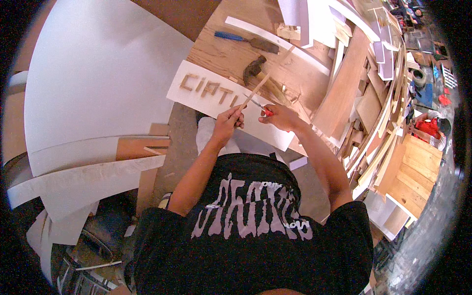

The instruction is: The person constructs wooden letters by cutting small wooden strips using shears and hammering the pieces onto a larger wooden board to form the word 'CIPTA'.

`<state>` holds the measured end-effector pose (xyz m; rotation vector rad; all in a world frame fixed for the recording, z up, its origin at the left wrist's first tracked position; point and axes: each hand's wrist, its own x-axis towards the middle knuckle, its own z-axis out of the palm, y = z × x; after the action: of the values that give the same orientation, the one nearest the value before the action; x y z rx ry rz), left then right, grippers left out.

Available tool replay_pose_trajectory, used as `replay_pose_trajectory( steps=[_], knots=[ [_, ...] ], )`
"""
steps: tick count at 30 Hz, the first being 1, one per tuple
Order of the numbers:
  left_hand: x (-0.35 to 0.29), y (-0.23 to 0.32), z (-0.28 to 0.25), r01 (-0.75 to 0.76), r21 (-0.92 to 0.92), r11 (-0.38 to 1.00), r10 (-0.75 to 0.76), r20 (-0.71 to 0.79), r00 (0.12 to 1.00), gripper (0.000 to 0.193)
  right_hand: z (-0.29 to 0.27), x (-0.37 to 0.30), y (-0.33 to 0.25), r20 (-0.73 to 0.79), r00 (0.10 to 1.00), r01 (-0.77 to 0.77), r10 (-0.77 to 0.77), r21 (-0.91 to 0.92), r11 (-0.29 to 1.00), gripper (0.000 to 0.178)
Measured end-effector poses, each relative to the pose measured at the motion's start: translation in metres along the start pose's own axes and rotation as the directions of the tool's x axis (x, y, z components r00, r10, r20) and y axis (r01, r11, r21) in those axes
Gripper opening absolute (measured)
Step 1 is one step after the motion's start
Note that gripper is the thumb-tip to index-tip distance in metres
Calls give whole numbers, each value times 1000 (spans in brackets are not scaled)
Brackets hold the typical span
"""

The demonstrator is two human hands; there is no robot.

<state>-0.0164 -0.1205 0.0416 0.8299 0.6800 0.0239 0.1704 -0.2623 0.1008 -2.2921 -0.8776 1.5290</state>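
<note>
While a person [194, 179] in a black shirt [250, 260] is working, a big white sheet [98, 88] is filling the left side. The brown desk [206, 55] is standing next to it, up in the middle. On the right, a messy pile [351, 83] of wood is spreading out past the desk. Far off on that side, another person [427, 129] is wearing red. A white board [260, 126] is lying across the near edge of the desk, close to the first person's legs [204, 132]. A long white bar [312, 62] is lying at a slant near the far side of the desk. A thin strip [258, 89] of wood is sloping up from the left hand [230, 120], passing over the board and the hammer [275, 90]. The hammer is resting on the desk behind the board, with its handle leaning down to the right. A blue tool [263, 45] is lying behind the hammer, with its dark end pointing right. The left hand is pinching the low end of the strip. The right hand [283, 118] is curling around a red tool [268, 112]. Its metal tip is sitting by the strip, and I cannot tell if they are touching. Small brown letters [210, 87] are sitting in a row on the board, left of the strip.
</note>
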Motion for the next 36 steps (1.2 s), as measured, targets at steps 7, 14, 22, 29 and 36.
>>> replay_pose_trajectory(
  steps=[7, 14, 22, 29, 36],
  knots=[
    [-2, -1, -3, -4, 68, 998, 8, -68, 998, 31, -2, 6, -9, 22, 1000, -6, 8, -96, 995, 47],
    [-1, -7, -23, -7, -101, 995, 7, 2, 1000, 37, 10, 18, -4, -46, 992, 113, -117, -71, 991, 51],
    [-6, 20, -28, -41, -79, 996, 39, -22, 999, 39, 14, 10, -16, -73, 991, 107, -108, -24, 994, 48],
    [-7, 40, -25, -54, 263, 963, 63, -26, 998, 35, 27, 9, -20, -119, 990, 90, -76, 111, 990, 38],
    [-13, 51, -20, -54, 296, 954, 72, -50, 996, 33, 37, 1, -23, -120, 990, 108, -72, 322, 941, 32]
  ],
)
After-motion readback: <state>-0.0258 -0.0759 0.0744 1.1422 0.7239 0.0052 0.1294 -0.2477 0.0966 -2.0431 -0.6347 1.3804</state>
